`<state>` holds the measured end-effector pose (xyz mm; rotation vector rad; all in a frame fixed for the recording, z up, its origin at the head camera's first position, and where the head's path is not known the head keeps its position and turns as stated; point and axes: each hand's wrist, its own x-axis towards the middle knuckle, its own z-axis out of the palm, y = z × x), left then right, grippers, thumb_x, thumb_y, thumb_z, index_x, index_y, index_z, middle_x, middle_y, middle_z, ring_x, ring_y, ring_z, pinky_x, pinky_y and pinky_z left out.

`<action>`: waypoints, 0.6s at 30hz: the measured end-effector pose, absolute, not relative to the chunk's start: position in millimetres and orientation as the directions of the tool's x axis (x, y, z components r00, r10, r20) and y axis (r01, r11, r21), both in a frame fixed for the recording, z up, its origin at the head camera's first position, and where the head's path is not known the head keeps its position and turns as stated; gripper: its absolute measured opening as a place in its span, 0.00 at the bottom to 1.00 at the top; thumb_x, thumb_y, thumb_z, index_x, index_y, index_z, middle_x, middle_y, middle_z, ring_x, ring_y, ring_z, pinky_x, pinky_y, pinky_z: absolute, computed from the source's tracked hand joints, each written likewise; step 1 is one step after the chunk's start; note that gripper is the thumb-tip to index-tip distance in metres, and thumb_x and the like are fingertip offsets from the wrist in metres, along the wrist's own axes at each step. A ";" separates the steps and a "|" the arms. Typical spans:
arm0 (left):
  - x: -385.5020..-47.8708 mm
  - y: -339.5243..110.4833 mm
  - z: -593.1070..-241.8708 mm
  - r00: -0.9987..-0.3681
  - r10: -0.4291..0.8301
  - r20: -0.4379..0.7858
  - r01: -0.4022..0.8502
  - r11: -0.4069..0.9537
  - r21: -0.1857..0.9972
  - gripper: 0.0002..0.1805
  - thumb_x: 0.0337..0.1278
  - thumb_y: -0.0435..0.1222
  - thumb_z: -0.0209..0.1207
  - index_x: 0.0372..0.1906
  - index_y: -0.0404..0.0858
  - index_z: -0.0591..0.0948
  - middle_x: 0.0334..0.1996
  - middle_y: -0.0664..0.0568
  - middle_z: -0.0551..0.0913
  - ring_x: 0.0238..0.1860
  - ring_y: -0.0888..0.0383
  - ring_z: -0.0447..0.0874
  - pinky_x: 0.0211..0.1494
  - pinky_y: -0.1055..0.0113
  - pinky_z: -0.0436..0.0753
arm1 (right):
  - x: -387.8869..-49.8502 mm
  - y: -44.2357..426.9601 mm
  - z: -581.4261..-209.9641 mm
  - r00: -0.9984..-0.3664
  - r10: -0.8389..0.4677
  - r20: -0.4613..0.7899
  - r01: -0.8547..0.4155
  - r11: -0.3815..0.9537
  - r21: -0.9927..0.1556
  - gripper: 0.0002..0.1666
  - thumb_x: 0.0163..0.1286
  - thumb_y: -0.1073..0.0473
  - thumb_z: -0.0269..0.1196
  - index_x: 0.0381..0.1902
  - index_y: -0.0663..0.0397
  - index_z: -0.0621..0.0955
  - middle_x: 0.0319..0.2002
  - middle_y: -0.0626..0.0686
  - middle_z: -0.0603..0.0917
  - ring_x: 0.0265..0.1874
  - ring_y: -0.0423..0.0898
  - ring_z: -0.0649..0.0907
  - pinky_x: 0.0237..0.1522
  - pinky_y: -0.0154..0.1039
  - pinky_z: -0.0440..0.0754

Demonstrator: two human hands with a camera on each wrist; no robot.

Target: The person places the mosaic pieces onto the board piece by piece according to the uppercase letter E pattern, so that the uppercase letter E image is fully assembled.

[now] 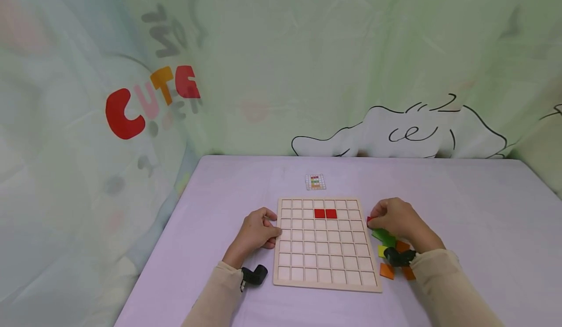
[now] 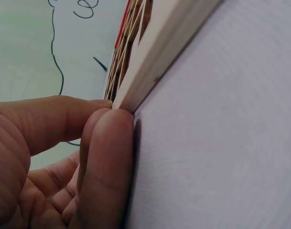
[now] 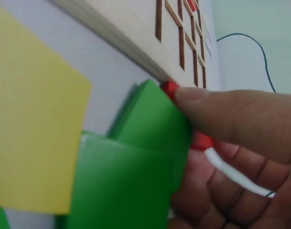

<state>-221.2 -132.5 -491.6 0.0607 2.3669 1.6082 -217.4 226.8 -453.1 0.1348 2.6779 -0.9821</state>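
Note:
A wooden grid board [image 1: 305, 235] lies on the table, with two red tiles [image 1: 325, 214] side by side in its second row. At the board's left edge is my left hand [image 1: 256, 228]; its thumb and finger pinch the rim [image 2: 135, 86] in the left wrist view. Just off the right edge, my right hand [image 1: 400, 218] pinches a red tile [image 3: 170, 88] between thumb and fingers, partly hidden by the thumb. Green tiles [image 3: 121, 183] overlap right beside that hand, and a yellow tile [image 3: 35, 114] lies near them in the right wrist view.
Orange tiles [image 1: 387, 271] lie right of the board, some partly covered by the right wrist's black camera [image 1: 398, 257]. A small pattern card [image 1: 315, 182] lies behind the board. A printed curtain [image 1: 307, 63] hangs behind the lilac table [image 1: 483, 219].

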 end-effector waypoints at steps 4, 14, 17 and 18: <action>-221.4 -132.6 -491.9 -0.960 0.187 -0.209 -0.127 0.376 0.918 0.17 0.57 0.24 0.69 0.50 0.31 0.78 0.29 0.48 0.78 0.19 0.60 0.83 0.23 0.67 0.88 | -218.9 227.1 -455.3 -0.963 -0.019 -0.268 0.166 0.742 -0.649 0.08 0.70 0.61 0.70 0.42 0.60 0.84 0.38 0.56 0.83 0.37 0.52 0.79 0.34 0.38 0.81; -222.2 -133.3 -493.7 -0.959 0.193 -0.209 -0.125 0.376 0.918 0.17 0.57 0.25 0.69 0.51 0.31 0.78 0.29 0.48 0.78 0.20 0.60 0.83 0.23 0.66 0.88 | -221.8 225.9 -455.4 -0.965 -0.005 -0.264 0.191 0.678 -0.710 0.15 0.71 0.64 0.68 0.52 0.65 0.83 0.42 0.60 0.83 0.37 0.51 0.80 0.35 0.37 0.84; -222.1 -133.5 -493.2 -0.959 0.194 -0.207 -0.122 0.376 0.918 0.17 0.57 0.25 0.69 0.50 0.31 0.78 0.29 0.48 0.78 0.20 0.60 0.83 0.24 0.66 0.89 | -223.0 226.2 -455.8 -0.962 -0.008 -0.272 0.189 0.701 -0.688 0.20 0.67 0.66 0.69 0.56 0.65 0.83 0.44 0.61 0.81 0.40 0.54 0.79 0.36 0.37 0.84; -222.2 -133.5 -493.1 -0.959 0.193 -0.207 -0.123 0.377 0.918 0.17 0.57 0.25 0.69 0.50 0.31 0.78 0.30 0.48 0.78 0.20 0.60 0.83 0.24 0.66 0.89 | -223.5 226.4 -456.1 -0.962 -0.011 -0.273 0.185 0.711 -0.678 0.21 0.66 0.67 0.69 0.57 0.65 0.83 0.44 0.62 0.81 0.41 0.55 0.78 0.36 0.37 0.84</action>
